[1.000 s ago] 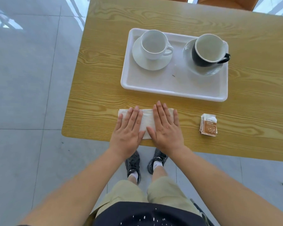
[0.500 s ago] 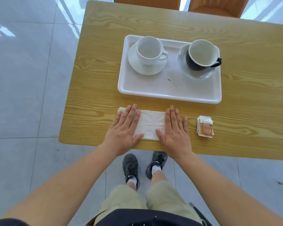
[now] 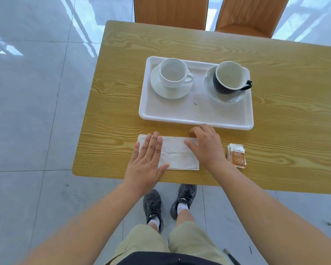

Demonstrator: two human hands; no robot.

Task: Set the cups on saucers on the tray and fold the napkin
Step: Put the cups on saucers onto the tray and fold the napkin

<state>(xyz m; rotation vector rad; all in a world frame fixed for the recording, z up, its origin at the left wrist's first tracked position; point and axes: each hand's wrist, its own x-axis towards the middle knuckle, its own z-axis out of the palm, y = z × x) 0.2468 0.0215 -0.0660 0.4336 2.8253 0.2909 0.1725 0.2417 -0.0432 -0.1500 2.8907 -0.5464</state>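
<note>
**Paper napkin fold could go crooked**

Watching remotely: the napkin (image 3: pixel 177 154) lies along the table's (image 3: pixel 122 92) near edge, just short of the tray (image 3: pixel 195 122). Thin paper might skew if one end slips. My left hand (image 3: pixel 146 163) lies flat on its left end, fingers (image 3: pixel 155 142) straight and together. The right hand (image 3: pixel 206 145) curls over the far right corner. Can't tell if it's pinching.

Wood-grain table (image 3: pixel 122 104), glossy white plastic tray (image 3: pixel 195 115), creased paper napkin (image 3: pixel 178 153), glazed cups
</note>
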